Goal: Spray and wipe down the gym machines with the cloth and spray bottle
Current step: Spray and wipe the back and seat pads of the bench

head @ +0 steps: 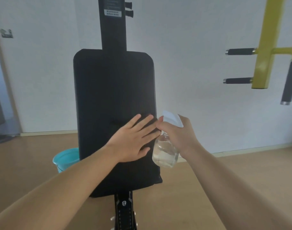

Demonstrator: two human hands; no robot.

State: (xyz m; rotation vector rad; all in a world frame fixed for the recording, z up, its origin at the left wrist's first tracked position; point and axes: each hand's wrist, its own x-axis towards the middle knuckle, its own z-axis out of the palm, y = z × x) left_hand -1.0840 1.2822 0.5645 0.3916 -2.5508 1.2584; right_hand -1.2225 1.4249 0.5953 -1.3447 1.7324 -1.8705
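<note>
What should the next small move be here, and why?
Probably slide the left hand aside before spraying: it lies flat on the black pad, its fingertips right by the nozzle of the spray bottle, which the right hand grips.

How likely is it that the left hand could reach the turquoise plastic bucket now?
Probably yes. The left hand lies flat on the black padded bench, and the turquoise plastic bucket sits on the floor to that side, though the pad hides part of it.

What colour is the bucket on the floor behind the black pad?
The bucket is light turquoise blue, seen best in the head view.
</note>
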